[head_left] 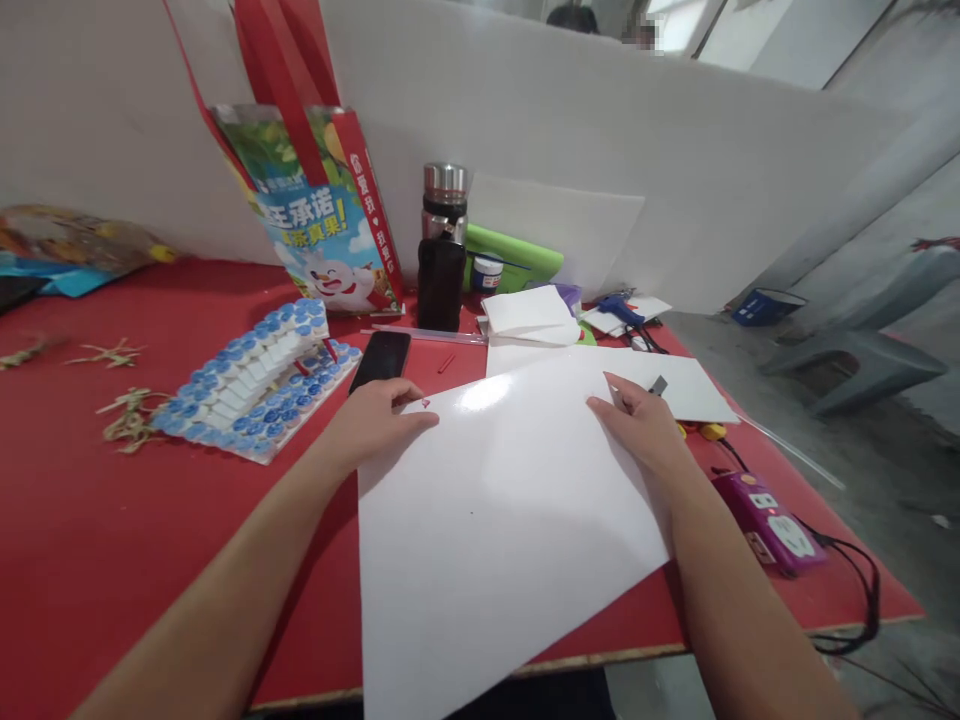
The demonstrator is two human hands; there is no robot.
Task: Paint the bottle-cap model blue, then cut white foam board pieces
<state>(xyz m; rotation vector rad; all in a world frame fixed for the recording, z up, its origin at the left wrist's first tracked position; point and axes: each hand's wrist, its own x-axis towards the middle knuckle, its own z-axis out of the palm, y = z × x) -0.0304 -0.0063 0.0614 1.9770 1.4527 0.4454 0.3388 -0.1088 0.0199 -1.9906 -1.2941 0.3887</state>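
Observation:
A large glossy white sheet of board (502,500) spans the space between my hands and tilts over the front edge of the table. My left hand (386,420) pinches its upper left edge between thumb and fingers, with a small red-and-white scrap by the fingertips. On the other side, my right hand (637,415) has closed on the upper right edge. A grey piece (658,386) shows just behind the right knuckles; whether that hand holds it, I cannot tell. Left of the sheet stands a model covered in blue and white discs (251,385), with a black phone (381,360) beside it.
A red-handled bag (330,230), a flask (445,200) and a blue-labelled jar (487,272) stand at the back of the red table (112,560). White boards (532,312) and a blue glue gun (622,310) lie beyond the sheet. A purple power strip (772,525) trails cables at right.

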